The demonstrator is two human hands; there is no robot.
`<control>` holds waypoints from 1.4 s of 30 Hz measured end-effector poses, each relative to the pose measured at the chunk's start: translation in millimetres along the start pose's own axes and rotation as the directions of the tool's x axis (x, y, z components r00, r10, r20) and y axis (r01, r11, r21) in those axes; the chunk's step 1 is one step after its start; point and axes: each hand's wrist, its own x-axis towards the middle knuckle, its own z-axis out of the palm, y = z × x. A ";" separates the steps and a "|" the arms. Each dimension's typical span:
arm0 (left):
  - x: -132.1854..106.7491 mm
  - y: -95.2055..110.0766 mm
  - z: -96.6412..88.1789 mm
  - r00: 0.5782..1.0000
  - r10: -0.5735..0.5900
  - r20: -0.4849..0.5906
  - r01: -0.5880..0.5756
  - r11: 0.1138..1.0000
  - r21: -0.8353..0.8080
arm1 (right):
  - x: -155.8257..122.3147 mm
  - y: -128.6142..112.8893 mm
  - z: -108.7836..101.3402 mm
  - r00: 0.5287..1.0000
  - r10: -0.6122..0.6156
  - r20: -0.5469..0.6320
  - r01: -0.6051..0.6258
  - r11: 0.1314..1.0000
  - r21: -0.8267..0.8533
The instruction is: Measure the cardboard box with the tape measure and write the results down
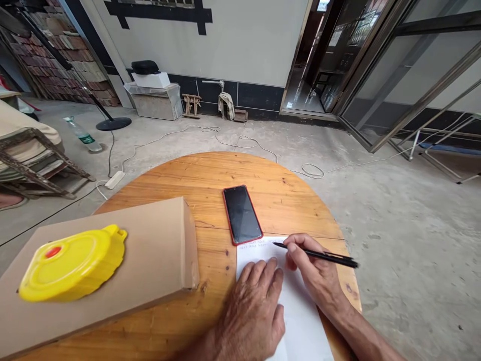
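My right hand (315, 271) grips a black pen (326, 256), its tip at the upper part of a white sheet of paper (300, 326). Small handwritten lines, too fine to read, run along the sheet's top edge. Flat on the paper lies my left hand (257, 306), fingers stretched forward and holding nothing. Just beyond the sheet, a smartphone (242, 214) with a red edge rests face up, its screen dark. Its lower end meets the paper's top left corner.
A cardboard box (150, 250) fills the table's left side, with a yellow plastic case (75, 263) on top. The round wooden table (210, 175) stands on a concrete floor. Beyond are a power strip (114, 179), a water bottle (83, 135), a stand base (113, 123) and loose cables.
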 end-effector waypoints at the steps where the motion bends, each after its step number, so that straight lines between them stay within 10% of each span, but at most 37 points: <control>1: -0.6 0.3 0.1 1.000 -0.008 -0.002 0.008 1.000 0.005 | 1.0 2.6 1.3 1.000 -0.010 0.005 0.010 0.998 -0.056; 42: -0.2 3.2 -2.3 0.998 -0.053 0.043 0.052 0.998 0.023 | 9.2 17.9 11.6 0.988 -0.151 0.017 0.149 0.945 -0.293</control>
